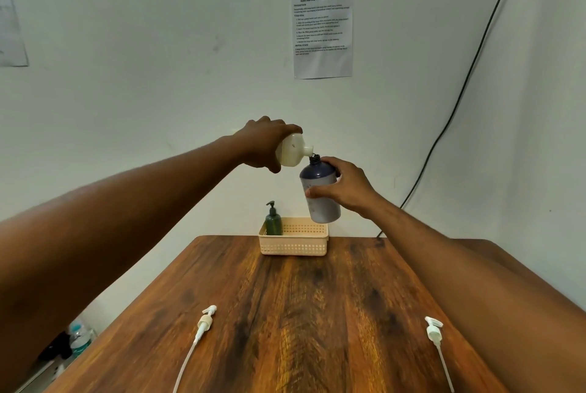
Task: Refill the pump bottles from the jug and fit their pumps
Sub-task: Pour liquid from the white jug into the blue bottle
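Held up above the desk (285,313), the left hand (263,145) wraps its fingers tight around the tipped white jug (291,151), spout touching the open neck of the dark blue bottle (320,193) gripped by the right hand (345,186). Two loose pumps (206,318) (432,331) lie near; a green pump bottle (273,221) stands in the basket (295,245).

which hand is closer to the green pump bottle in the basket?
Right, marginally. The right hand holds the blue bottle above and right of the green pump bottle; the left hand, tipping the jug, is higher up.
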